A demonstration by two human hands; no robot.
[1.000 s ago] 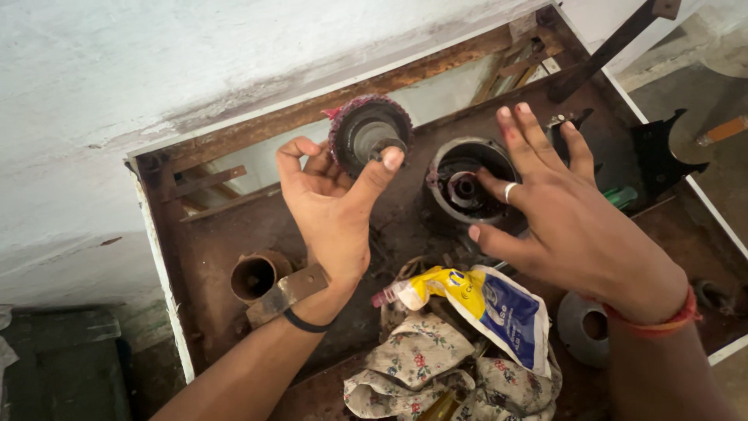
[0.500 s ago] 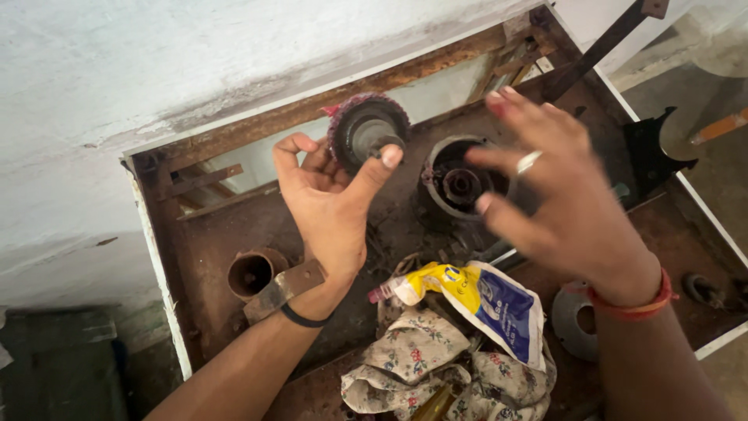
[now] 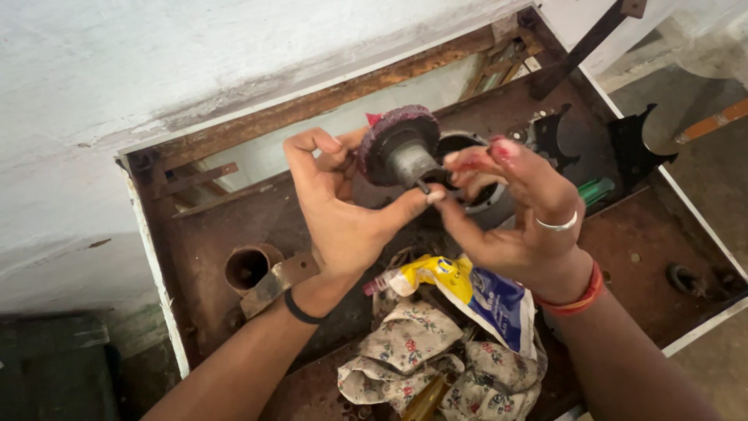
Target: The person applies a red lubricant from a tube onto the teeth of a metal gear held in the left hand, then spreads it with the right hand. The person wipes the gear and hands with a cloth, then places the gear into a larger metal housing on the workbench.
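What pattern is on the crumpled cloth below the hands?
The crumpled beige cloth has a floral print, small red flowers with dark leaves; clearest in the head view.

A rusted metal tray (image 3: 234, 234) filled the middle of the frame, with a wall (image 3: 156, 70) behind it across the upper left. Above the tray's centre, the left hand (image 3: 335, 210) held a round motor part (image 3: 397, 148), and the right hand (image 3: 514, 218) met its shaft from the right. Behind them a round housing (image 3: 475, 199) sat in the tray. A short pipe (image 3: 249, 269) stood lower left of the hands. A plastic pouch (image 3: 475, 292) lay below the hands, on a crumpled cloth (image 3: 413, 351) at the frame's lower centre.
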